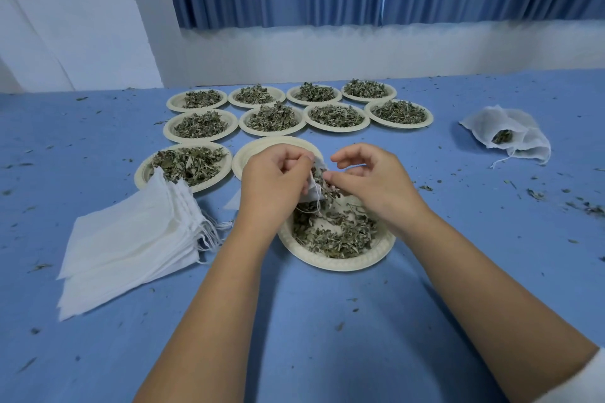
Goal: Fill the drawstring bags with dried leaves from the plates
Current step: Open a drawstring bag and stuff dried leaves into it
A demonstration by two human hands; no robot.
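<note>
- White cloth, that is the little drawstring bag [313, 188]. We hold it up between our two hands, just above the near plate [327, 263].
- Our left hand [275, 173] is curled round the bag and grips it. The bag's mouth seems to face right, toward our other hand.
- Our right hand [373, 180] is just beside that mouth. Its thumb and first finger pinch a small bunch of dried leaves [327, 189], and the other fingers are loosely bent.
- The bag hangs long-way down, and its string dangles over the leaf pile on the plate.
- So we think the next push is short: leftward and a bit down, into the mouth.
- The right hand is nearer the pile, so it should do the scooping.
- Both arms come up from below and meet over the plate.
- Empty bags [131, 239] lie well off to the left, and filled bags [504, 134] lie far right.
</note>
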